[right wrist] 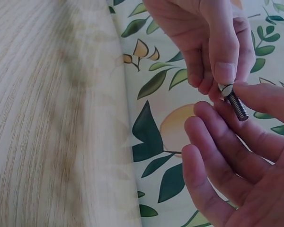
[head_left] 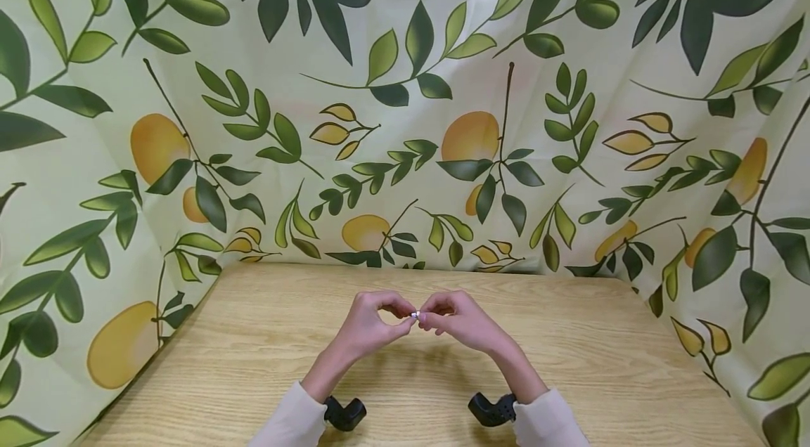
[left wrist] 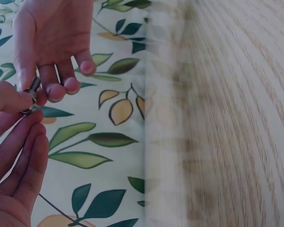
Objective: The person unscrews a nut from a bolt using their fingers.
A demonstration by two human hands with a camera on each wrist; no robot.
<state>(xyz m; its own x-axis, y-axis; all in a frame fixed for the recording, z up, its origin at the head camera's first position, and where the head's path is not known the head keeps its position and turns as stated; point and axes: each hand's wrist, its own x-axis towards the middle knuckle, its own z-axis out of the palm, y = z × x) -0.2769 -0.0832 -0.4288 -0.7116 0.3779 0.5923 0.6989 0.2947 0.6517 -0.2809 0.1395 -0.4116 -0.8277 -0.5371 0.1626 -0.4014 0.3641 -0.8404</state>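
Observation:
Both hands meet above the wooden table, fingertips together around a small metal bolt [right wrist: 238, 108]. My left hand [head_left: 370, 322] pinches the bolt at its head end between thumb and fingers. My right hand [head_left: 467, 322] has its thumb and index finger at a silver nut [right wrist: 227, 91] on the bolt, its other fingers loosely spread. In the right wrist view the threaded shank sticks out past the nut, slanting down and right. The left wrist view shows the shank [left wrist: 35, 84] pointing up between the hands; the bolt head is mostly covered by the left fingers.
The light wooden table [head_left: 266, 320] lies beneath the hands. A cloth printed with leaves and fruit [head_left: 392, 173] rises behind it and along both sides. Black devices [head_left: 344, 414] sit at both wrists, beside the pale sleeves.

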